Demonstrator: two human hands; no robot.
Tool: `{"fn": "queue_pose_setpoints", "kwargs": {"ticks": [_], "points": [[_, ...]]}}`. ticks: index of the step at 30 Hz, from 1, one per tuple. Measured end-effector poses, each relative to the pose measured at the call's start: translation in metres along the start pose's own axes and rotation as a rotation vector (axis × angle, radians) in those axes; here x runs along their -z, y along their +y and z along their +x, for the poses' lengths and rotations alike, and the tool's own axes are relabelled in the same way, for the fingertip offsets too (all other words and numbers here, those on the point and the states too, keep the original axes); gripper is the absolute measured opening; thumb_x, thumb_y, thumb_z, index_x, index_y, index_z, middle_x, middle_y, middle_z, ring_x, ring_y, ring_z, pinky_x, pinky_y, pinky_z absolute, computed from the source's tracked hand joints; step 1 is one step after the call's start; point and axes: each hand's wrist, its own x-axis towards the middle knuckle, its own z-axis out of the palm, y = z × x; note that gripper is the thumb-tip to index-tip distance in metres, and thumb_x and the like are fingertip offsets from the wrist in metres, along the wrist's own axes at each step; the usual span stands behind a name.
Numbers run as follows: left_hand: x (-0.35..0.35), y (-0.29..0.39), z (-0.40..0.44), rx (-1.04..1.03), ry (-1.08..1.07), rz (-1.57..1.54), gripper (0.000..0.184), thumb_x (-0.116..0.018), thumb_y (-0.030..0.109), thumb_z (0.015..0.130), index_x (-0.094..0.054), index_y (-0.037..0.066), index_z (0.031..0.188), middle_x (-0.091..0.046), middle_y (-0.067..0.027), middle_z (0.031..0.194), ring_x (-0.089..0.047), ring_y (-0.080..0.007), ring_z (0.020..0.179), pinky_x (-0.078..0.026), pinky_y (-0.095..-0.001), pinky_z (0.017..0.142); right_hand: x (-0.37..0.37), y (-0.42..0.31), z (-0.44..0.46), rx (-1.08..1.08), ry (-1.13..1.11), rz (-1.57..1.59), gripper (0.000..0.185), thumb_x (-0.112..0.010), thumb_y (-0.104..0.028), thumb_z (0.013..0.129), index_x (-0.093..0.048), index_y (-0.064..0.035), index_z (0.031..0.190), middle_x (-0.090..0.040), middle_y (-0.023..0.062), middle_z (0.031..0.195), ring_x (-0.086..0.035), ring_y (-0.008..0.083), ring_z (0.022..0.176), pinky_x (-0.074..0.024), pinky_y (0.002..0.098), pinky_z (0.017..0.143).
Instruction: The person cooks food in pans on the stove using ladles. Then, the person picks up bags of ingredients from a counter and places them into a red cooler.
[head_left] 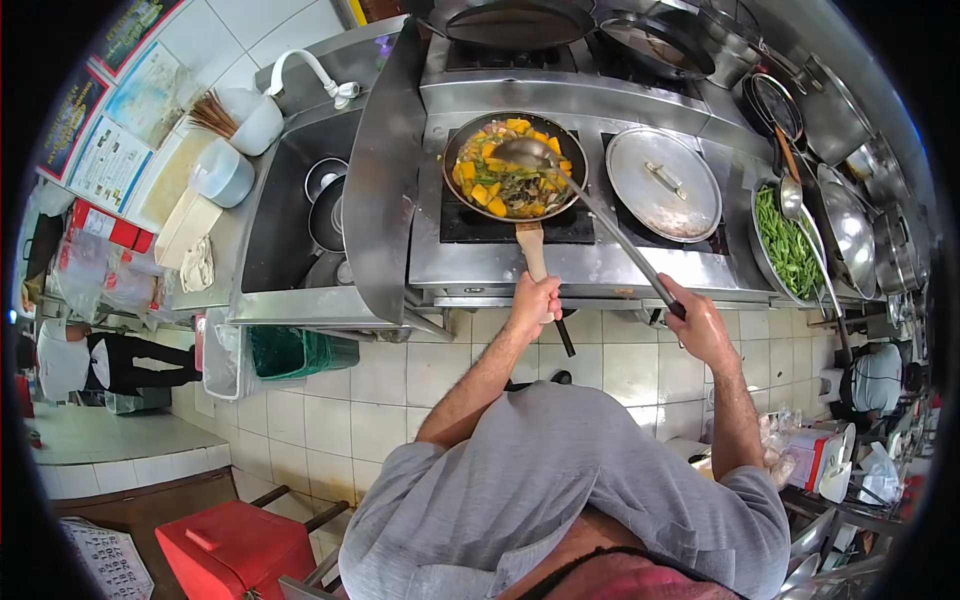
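Observation:
My left hand is wrapped round the pan handle, which has a light-coloured covering near the pan. My right hand grips the long metal handle of a ladle. The ladle's bowl rests over the food in the frying pan. Orange chunks, green pieces and darker leafy bits fill the pan, which sits on the front left burner. Right of it, a round metal lid covers the front right burner area.
A bowl of green vegetables stands at the right with another ladle. Dark pans occupy the back burners. At left are a sink and white containers. One person is far left, another far right.

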Motion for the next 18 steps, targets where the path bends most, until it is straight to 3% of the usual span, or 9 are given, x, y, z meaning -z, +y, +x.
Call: {"fn": "queue_pose_setpoints", "kwargs": {"ticks": [1,7,11,13,16,18], "points": [[0.001,0.000,0.000,0.002,-0.010,-0.007,0.014,-0.055,0.009,0.082,-0.041,0.008,0.079,-0.042,0.0004,0.060,-0.040,-0.0074,0.040,-0.039,-0.0288,0.035,0.001,-0.002,0.006,-0.074,-0.014,0.042,0.062,-0.057,0.001,0.073,-0.042,-0.0118,0.132,-0.058,0.0192,0.073,-0.059,0.0306,0.069,-0.0457,0.0374,0.066],[0.002,-0.001,0.001,-0.005,-0.022,0.003,0.014,-0.055,0.009,0.083,-0.041,0.008,0.079,-0.042,0.0007,0.060,-0.040,-0.0073,0.040,-0.038,-0.0277,0.035,-0.041,0.021,0.084,0.034,0.169,0.119,0.060,-0.058,-0.001,0.072,-0.042,-0.0061,0.130,-0.058,0.0182,0.072,-0.056,0.0282,0.064,-0.0455,0.0363,0.065],[0.005,-0.001,0.001,-0.008,-0.013,-0.006,0.014,-0.055,0.009,0.083,-0.041,0.008,0.080,-0.042,0.0008,0.060,-0.039,-0.0073,0.040,-0.038,-0.0277,0.035,-0.063,0.004,0.111,0.056,0.099,0.221,0.063,-0.059,-0.002,0.072,-0.040,-0.0062,0.132,-0.058,0.0172,0.072,-0.056,0.0255,0.066,-0.0449,0.0357,0.065],[0.006,0.001,0.000,0.008,-0.019,-0.015,0.014,-0.055,0.008,0.082,-0.041,0.007,0.080,-0.042,0.0009,0.060,-0.039,-0.0072,0.039,-0.038,-0.0278,0.035,-0.056,-0.006,0.108,-0.002,0.012,0.251,0.063,-0.058,-0.002,0.072,-0.040,-0.0077,0.132,-0.059,0.0195,0.076,-0.059,0.0296,0.070,-0.0454,0.0372,0.067],[0.006,0.001,0.001,0.011,0.004,-0.019,0.014,-0.055,0.008,0.081,-0.042,0.007,0.080,-0.042,0.0010,0.060,-0.039,-0.0072,0.039,-0.038,-0.0279,0.034,-0.042,0.001,0.097,0.156,-0.013,-0.050,0.065,-0.055,0.001,0.070,-0.040,-0.0136,0.132,-0.061,0.0206,0.088,-0.058,0.0387,0.080,-0.0456,0.0435,0.070],[0.009,0.000,0.003,0.015,-0.007,-0.019,0.014,-0.055,0.007,0.081,-0.042,0.007,0.080,-0.042,0.0009,0.060,-0.038,-0.0073,0.039,-0.038,-0.0281,0.034,-0.025,0.006,0.076,0.196,0.034,-0.142,0.065,-0.055,0.000,0.070,-0.041,-0.0148,0.132,-0.061,0.0192,0.087,-0.059,0.0359,0.077,-0.0455,0.0420,0.069]]}}
